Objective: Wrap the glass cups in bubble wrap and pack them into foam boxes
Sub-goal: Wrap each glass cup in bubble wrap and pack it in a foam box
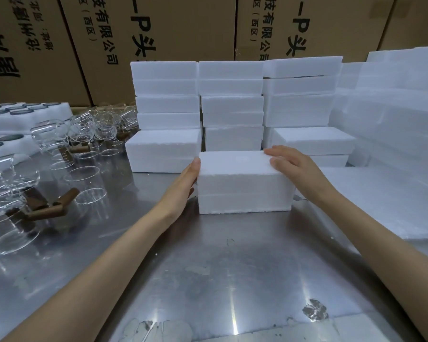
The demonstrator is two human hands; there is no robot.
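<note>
A white foam box (244, 182) sits on the shiny metal table (208, 280), right in the middle, with its lid on. You can see a thin line running along its front where the lid meets the bottom part. The left hand (183, 187) is flat against the left side of the box, with its fingers straight and the fingertips up near the top edge. The right hand (294, 166) lies on the top right corner of the box, fingers spread a little and resting on the lid, not curled tight round it. So both hands are touching the box, one on each side, with the box between them. Behind the box stand stacks of more foam boxes (230, 102), piled in three tall rows. Just to the left, one low box (162, 150) sits near the first one. On the right side there is a big pile of white foam (393, 114) and a flat foam sheet (381, 201) lying on the table. On the left side of the table are lots of clear glass cups (50, 137), some with brown handles (50, 206), standing close together. Behind them is a white tray (10, 119) with round holes in it. Big brown cartons (183, 28) with black writing stand at the back.
</note>
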